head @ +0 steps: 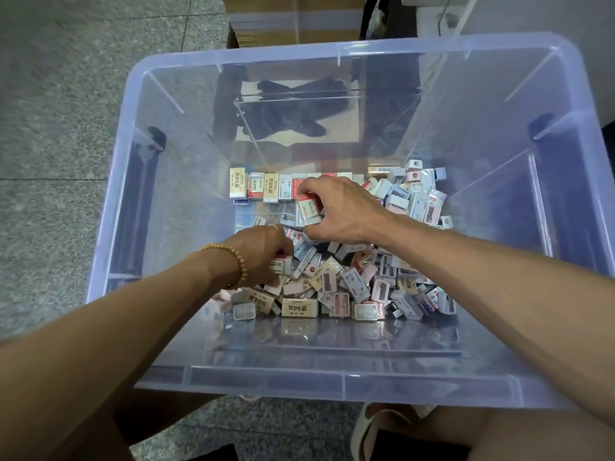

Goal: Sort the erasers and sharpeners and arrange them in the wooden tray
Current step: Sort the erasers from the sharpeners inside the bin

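Head view: right hand (336,211) pinching white-and-red eraser (307,211), left hand (263,251) gripping another eraser (282,265).

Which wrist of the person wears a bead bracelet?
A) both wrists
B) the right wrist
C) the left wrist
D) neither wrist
C: the bracelet circles the wrist of the left hand, which reaches into the pile of erasers, while the wrist behind the right hand is bare.
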A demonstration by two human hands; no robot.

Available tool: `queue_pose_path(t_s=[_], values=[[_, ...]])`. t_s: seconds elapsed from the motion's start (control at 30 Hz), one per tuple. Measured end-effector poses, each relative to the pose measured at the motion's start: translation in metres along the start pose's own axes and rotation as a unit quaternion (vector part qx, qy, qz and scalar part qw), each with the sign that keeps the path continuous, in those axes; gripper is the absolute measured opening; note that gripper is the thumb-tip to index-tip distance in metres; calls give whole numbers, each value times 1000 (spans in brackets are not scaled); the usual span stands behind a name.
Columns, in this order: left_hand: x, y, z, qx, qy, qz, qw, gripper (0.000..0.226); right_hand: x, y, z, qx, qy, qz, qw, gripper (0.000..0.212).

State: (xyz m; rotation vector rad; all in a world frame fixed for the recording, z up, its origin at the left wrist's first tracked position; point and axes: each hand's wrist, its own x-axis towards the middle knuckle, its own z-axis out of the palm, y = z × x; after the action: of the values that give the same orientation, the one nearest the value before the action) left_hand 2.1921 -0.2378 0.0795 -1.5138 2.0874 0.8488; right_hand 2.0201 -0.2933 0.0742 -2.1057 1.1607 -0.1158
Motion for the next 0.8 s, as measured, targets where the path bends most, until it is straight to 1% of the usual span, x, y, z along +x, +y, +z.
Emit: queue_pose_path(t_s=[0.1,0.2,0.3,0.4,0.47,0.53,0.63,0.7,0.8], values=[[-2,0,-2,-57,9,-33,998,33,4,2,3,-5,6,2,1000,44],[-6,1,-4,-96,-5,-47,994,35,13,1,2,0,17,5,1000,51],[-12,-3,-12,-147,2,-96,984,36,32,0,3,-6,28,12,1000,50],[-23,-9,-24,-213,25,-175,961,38,59,-6,17,-35,31,10,999,50],[-30,-12,-28,-254,46,-205,944,38,73,-13,30,-54,28,3,998,52],[-36,-11,-28,-300,61,-227,924,38,84,-19,44,-70,42,-16,997,50],[-41,-10,-28,-359,73,-250,896,36,91,-23,53,-53,65,-26,996,38],[-42,-9,-31,-383,81,-253,885,32,90,-21,53,-34,68,-34,997,39],[-43,-7,-33,-396,90,-255,878,30,81,-17,53,-2,76,-54,996,43]])
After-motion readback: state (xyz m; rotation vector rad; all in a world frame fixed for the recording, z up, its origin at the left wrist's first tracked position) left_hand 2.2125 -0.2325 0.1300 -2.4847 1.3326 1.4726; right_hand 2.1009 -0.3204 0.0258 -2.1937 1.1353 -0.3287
